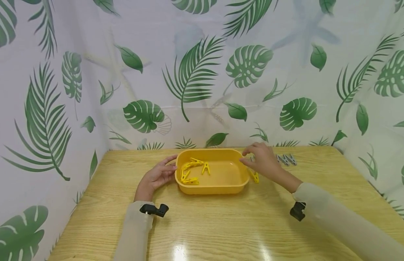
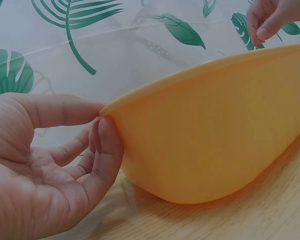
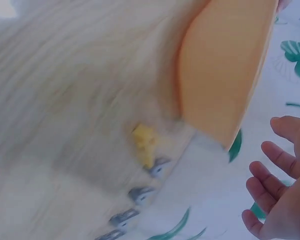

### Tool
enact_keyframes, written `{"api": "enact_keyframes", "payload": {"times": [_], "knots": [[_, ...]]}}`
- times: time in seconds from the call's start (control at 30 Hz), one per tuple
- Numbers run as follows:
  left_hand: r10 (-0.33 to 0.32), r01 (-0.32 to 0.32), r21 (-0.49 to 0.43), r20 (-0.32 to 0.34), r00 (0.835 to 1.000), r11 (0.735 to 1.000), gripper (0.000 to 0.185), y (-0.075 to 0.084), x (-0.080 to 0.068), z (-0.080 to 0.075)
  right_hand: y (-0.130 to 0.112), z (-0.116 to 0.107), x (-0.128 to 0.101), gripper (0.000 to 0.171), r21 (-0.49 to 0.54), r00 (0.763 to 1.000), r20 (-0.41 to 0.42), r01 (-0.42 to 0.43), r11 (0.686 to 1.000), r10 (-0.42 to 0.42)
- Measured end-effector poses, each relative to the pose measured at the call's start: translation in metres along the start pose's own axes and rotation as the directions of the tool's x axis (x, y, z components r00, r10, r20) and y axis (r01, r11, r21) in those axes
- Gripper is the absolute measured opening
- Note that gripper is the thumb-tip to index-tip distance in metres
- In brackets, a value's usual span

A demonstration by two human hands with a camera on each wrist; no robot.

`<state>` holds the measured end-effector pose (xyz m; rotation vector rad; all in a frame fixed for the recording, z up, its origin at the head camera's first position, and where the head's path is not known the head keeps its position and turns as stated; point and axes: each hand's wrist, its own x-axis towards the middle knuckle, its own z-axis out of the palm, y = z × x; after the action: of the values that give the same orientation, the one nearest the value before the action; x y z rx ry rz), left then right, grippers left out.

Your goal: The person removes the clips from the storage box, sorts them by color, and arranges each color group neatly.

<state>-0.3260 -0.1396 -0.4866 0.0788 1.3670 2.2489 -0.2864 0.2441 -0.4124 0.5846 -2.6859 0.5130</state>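
Observation:
A yellow-orange plastic basin stands on the table, with several yellow clothespins lying inside towards its left end. My left hand grips the basin's left rim; in the left wrist view its fingertips lie at and just under the rim. Over the basin's right end hovers my right hand, fingers parted and nothing between them, as the right wrist view also shows. Below that hand, outside the basin, lies one yellow clothespin. Grey clothespins sit in a row behind and to the right, partly hidden by the right hand.
The wooden table extends in front of the basin and to both sides. A leaf-printed backdrop stands at the table's far edge and along the sides. The right wrist view is blurred around the clothespins.

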Motion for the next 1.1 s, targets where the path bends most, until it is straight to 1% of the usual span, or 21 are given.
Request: {"api": "enact_keyframes", "payload": {"times": [0.13, 0.3, 0.37, 0.43, 0.5, 0.6, 0.73, 0.87, 1.0, 1.1], "knots": [[-0.005, 0.005, -0.003, -0.016, 1.0, 1.0, 0.064, 0.001, -0.001, -0.001, -0.022, 0.008, 0.012, 0.021, 0.024, 0.998, 0.027, 0.051, 0.998, -0.052], [-0.005, 0.005, -0.009, -0.024, 1.0, 1.0, 0.063, 0.002, 0.0, -0.001, -0.052, 0.021, 0.026, 0.02, 0.077, 0.986, 0.047, 0.158, 0.984, -0.162], [-0.004, 0.004, -0.011, -0.02, 1.0, 1.0, 0.063, 0.002, 0.0, -0.001, -0.063, 0.026, 0.031, 0.02, 0.092, 0.977, 0.073, 0.192, 0.977, -0.199], [-0.003, 0.003, -0.01, -0.009, 1.0, 1.0, 0.062, 0.001, 0.0, -0.001, -0.075, 0.031, 0.036, 0.02, 0.108, 0.969, 0.118, 0.204, 0.973, -0.216], [-0.004, 0.004, -0.017, -0.003, 1.0, 1.0, 0.062, 0.001, 0.0, -0.002, -0.086, 0.036, 0.042, 0.018, 0.125, 0.958, 0.174, 0.207, 0.97, -0.226], [0.001, 0.0, -0.01, 0.014, 1.0, 1.0, 0.062, 0.001, 0.0, -0.003, -0.1, 0.044, 0.05, 0.016, 0.135, 0.933, 0.259, 0.222, 0.966, -0.251], [0.005, -0.005, 0.0, 0.017, 1.0, 1.0, 0.062, 0.002, 0.001, -0.003, -0.115, 0.056, 0.059, 0.015, 0.119, 0.89, 0.334, 0.288, 0.95, -0.311], [0.008, -0.008, 0.001, 0.021, 1.0, 1.0, 0.062, 0.002, 0.001, -0.003, -0.124, 0.071, 0.064, 0.012, 0.094, 0.855, 0.401, 0.318, 0.943, -0.328], [0.01, -0.009, -0.018, 0.042, 0.999, 1.0, 0.062, 0.003, 0.0, -0.002, -0.131, 0.082, 0.066, 0.011, 0.07, 0.835, 0.461, 0.301, 0.951, -0.299], [0.004, -0.003, -0.036, 0.038, 0.999, 0.999, 0.062, 0.003, 0.0, -0.002, -0.134, 0.088, 0.066, 0.013, 0.059, 0.83, 0.484, 0.287, 0.956, -0.278]]}}
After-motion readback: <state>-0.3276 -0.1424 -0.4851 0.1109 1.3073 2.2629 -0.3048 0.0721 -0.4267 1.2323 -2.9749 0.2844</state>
